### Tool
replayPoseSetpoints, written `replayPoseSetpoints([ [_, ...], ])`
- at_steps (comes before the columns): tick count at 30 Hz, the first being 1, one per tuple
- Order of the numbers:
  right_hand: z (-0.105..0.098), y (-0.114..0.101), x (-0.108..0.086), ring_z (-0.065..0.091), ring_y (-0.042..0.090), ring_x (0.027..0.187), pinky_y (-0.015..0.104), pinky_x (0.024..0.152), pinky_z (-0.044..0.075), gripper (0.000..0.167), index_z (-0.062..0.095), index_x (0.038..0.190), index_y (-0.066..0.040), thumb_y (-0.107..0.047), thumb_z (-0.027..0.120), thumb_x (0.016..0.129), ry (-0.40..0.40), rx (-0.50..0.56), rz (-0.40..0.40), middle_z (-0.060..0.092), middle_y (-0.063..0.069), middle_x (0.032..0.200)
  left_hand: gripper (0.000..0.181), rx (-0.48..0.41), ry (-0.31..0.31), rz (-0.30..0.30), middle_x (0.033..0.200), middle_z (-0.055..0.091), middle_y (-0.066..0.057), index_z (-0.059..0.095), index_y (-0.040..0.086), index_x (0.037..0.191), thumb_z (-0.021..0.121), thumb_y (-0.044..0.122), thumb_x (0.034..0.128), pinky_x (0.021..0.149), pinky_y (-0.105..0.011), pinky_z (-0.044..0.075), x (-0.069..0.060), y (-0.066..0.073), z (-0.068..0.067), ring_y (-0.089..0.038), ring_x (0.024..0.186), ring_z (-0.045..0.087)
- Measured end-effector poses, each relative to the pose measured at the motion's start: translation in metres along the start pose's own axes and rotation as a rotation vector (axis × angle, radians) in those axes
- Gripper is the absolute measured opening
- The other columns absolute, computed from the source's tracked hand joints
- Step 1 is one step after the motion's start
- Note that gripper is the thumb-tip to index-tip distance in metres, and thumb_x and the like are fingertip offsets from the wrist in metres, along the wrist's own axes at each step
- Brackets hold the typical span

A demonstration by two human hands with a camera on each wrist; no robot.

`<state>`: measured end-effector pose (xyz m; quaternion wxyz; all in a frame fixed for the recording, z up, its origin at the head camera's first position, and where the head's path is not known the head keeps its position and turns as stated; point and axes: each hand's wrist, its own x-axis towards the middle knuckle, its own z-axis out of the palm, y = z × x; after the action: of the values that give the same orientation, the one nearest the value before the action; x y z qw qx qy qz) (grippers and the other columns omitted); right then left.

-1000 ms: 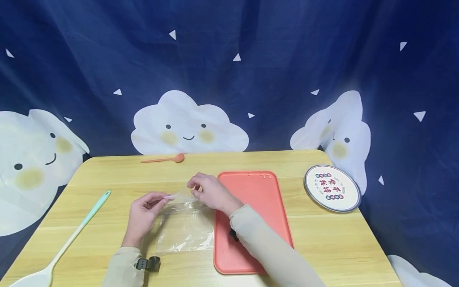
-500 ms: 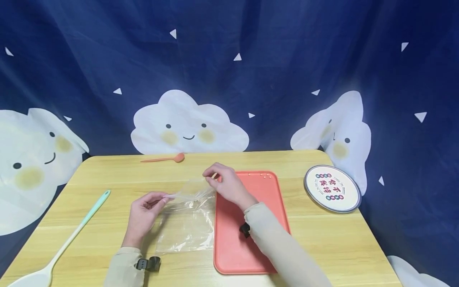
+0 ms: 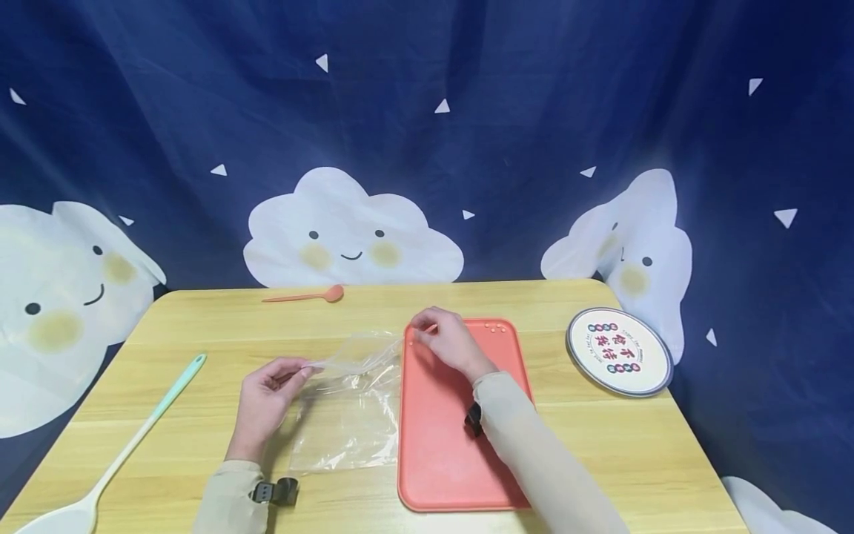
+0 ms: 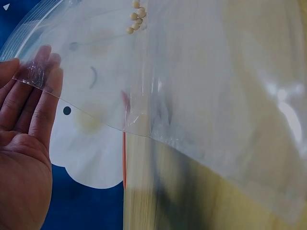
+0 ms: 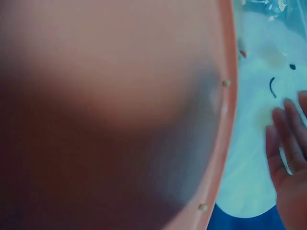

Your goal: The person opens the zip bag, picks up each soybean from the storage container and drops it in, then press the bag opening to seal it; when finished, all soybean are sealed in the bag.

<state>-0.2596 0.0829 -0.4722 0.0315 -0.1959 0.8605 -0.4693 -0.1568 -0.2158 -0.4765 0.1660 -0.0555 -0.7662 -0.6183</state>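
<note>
In the head view my left hand [image 3: 265, 404] pinches the rim of a clear zip bag [image 3: 347, 434] that lies on the table with its mouth end lifted. The left wrist view shows several small, round, pale-yellow beads or beans [image 4: 138, 17] through the clear film. My right hand [image 3: 455, 345] is over the far left corner of a coral-red tray [image 3: 447, 475]. Its fingers are loosely bent, and nothing shows between them. Several of the same beads [image 3: 497, 327] lie at the tray's far right corner. Single beads [image 5: 226, 83] sit along its rim in the right wrist view.
A small orange spoon [image 3: 320, 297] lies at the table's far edge. On the left is a long white ladle with a mint handle [image 3: 176, 389]. A round plate with red lettering [image 3: 619, 352] stands at the right. Behind hangs a blue cloud-patterned curtain [image 3: 520, 111].
My right hand has moved right, from above the bag's mouth to over the tray's far left corner. My left hand keeps its pinch on the bag, almost still.
</note>
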Motion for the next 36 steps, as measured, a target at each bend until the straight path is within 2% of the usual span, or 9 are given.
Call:
replayPoseSetpoints([
  [5, 0.003, 0.006, 0.004, 0.063, 0.019, 0.100, 0.033, 0.089, 0.052, 0.027, 0.068, 0.118, -0.005, -0.004, 0.068, 0.091, -0.113, -0.138, 0.058, 0.068, 0.005, 0.108, 0.010, -0.009, 0.005, -0.005, 0.089, 0.071, -0.021, 0.068, -0.012, 0.095, 0.067, -0.014, 0.0851, 0.074, -0.021, 0.057, 0.000, 0.001, 0.000, -0.015, 0.081, 0.071],
  [8, 0.005, 0.008, 0.007, 0.062, 0.018, 0.100, 0.032, 0.090, 0.051, 0.024, 0.070, 0.115, -0.006, -0.005, 0.069, 0.090, -0.166, -0.224, 0.039, 0.068, 0.004, 0.106, 0.010, -0.006, 0.005, -0.019, 0.089, 0.071, -0.020, 0.068, -0.011, 0.095, 0.068, -0.014, 0.0849, 0.074, -0.021, 0.057, 0.000, 0.001, 0.001, -0.017, 0.081, 0.071],
  [14, 0.012, 0.009, 0.016, 0.060, 0.017, 0.098, 0.031, 0.088, 0.051, 0.021, 0.071, 0.107, -0.007, -0.004, 0.073, 0.086, -0.240, -0.317, -0.015, 0.068, 0.001, 0.100, 0.011, 0.001, 0.005, -0.023, 0.089, 0.072, -0.018, 0.068, -0.010, 0.094, 0.068, -0.014, 0.0845, 0.074, -0.022, 0.057, -0.001, 0.001, 0.001, -0.018, 0.081, 0.071],
  [23, 0.016, 0.006, 0.022, 0.057, 0.018, 0.094, 0.029, 0.085, 0.049, 0.022, 0.072, 0.101, -0.011, 0.000, 0.071, 0.083, -0.236, -0.431, 0.031, 0.059, -0.002, 0.092, 0.011, 0.005, -0.001, -0.023, 0.090, 0.072, -0.018, 0.068, -0.011, 0.095, 0.068, -0.014, 0.0847, 0.074, -0.022, 0.057, -0.001, 0.003, 0.002, -0.019, 0.081, 0.070],
  [30, 0.018, 0.006, 0.025, 0.056, 0.017, 0.089, 0.028, 0.081, 0.049, 0.019, 0.070, 0.092, -0.013, 0.004, 0.065, 0.084, -0.238, -0.428, 0.074, 0.061, -0.002, 0.089, 0.011, 0.013, -0.005, -0.024, 0.089, 0.072, -0.017, 0.068, -0.010, 0.096, 0.068, -0.013, 0.0850, 0.074, -0.022, 0.057, 0.000, 0.002, 0.001, -0.019, 0.081, 0.070],
  [36, 0.015, 0.007, 0.022, 0.056, 0.016, 0.084, 0.030, 0.076, 0.049, 0.013, 0.065, 0.085, -0.013, -0.001, 0.064, 0.087, -0.257, -0.412, 0.082, 0.063, -0.002, 0.085, 0.010, 0.022, -0.016, -0.030, 0.090, 0.072, -0.016, 0.068, -0.009, 0.096, 0.068, -0.012, 0.0860, 0.075, -0.022, 0.057, 0.000, 0.000, -0.001, -0.021, 0.082, 0.070],
])
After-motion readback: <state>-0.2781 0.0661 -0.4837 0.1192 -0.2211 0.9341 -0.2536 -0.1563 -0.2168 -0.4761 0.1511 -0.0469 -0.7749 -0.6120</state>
